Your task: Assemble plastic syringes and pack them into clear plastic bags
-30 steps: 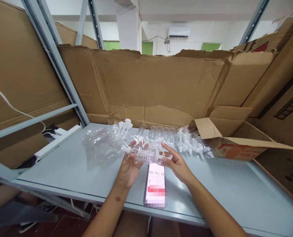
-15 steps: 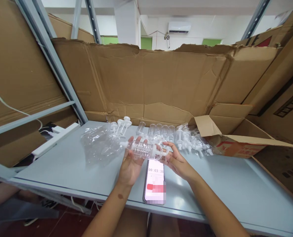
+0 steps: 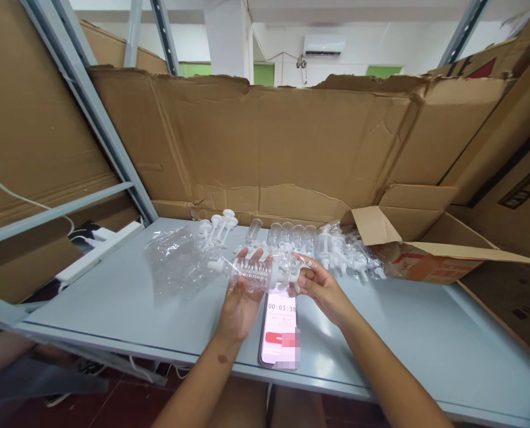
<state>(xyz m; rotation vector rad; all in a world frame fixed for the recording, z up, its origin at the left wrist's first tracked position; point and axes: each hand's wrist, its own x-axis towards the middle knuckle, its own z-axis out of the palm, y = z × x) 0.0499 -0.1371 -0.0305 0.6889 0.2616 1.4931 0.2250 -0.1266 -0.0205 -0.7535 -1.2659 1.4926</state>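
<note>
A large clear plastic syringe (image 3: pixel 252 270) with a ringed barrel, a white tip to the left and a white handle end to the right lies level across both hands. Thin clear film seems to be around it. My left hand (image 3: pixel 241 300) grips the barrel from below, fingers behind and thumb in front. At the right, my right hand (image 3: pixel 318 288) has its fingers closed on the white handle end and the film there. Below the syringe a phone (image 3: pixel 279 333) showing a timer lies on the grey table (image 3: pixel 166 324).
White plungers (image 3: pixel 220 226) lie at the back left beside a crumpled clear bag (image 3: pixel 175 261). Several clear barrels (image 3: pixel 287 235) stand in a row behind my hands. Bagged syringes (image 3: pixel 347 255) lie before an open carton (image 3: pixel 434 264). A power strip (image 3: pixel 99 252) lies along the left edge.
The syringe has shifted slightly left and turned a little in my hands, with clear film now showing more around its handle end. My right fingers have closed in on that end.
</note>
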